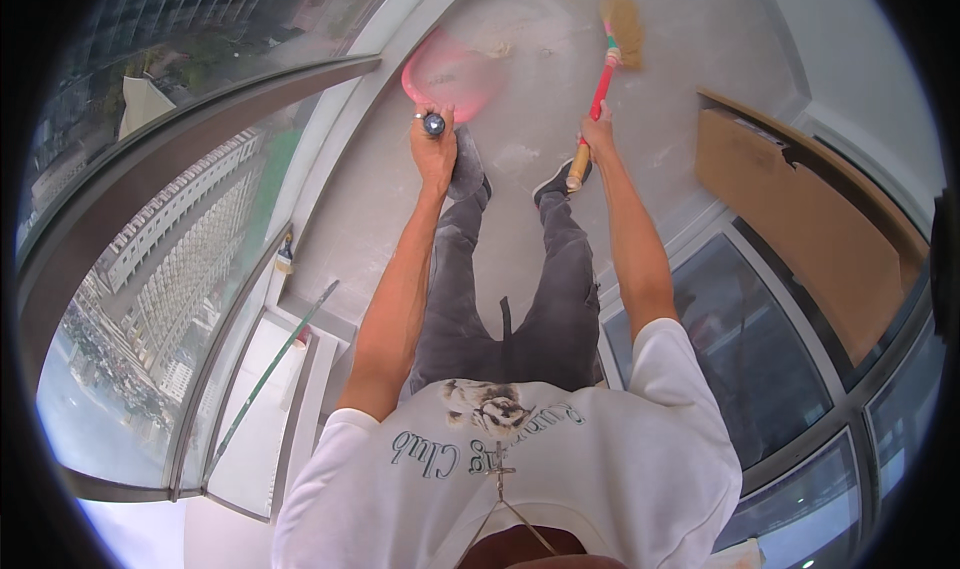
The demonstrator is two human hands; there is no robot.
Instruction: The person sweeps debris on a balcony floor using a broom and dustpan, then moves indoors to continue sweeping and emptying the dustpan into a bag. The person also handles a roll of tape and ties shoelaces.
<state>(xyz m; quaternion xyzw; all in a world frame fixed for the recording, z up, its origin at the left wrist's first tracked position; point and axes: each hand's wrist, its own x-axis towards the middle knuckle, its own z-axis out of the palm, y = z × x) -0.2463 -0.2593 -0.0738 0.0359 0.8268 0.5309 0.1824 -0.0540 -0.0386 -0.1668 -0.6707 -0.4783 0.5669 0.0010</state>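
My left hand (pixel 434 151) is closed round the upper end of a dustpan's handle, whose dark round tip faces up. Below it the pink dustpan (pixel 436 72) rests at floor level ahead of my left foot, with some greyish debris that looks to be in it. My right hand (pixel 597 134) grips a broom (pixel 603 87) by its red and wooden handle. The broom's straw bristles (pixel 626 29) are blurred and lie farther off to the right of the dustpan, apart from it. A small pale heap of debris (pixel 497 51) is on the floor between the two.
Dusty grey floor (pixel 550 89) spreads between my shoes. Along the left run window panes (pixel 190 239) with a brush (pixel 285 256) on the sill and a green pole (pixel 275 361) leaning nearby. A torn cardboard sheet (pixel 790 219) leans at the right beside glass panels (pixel 745 329).
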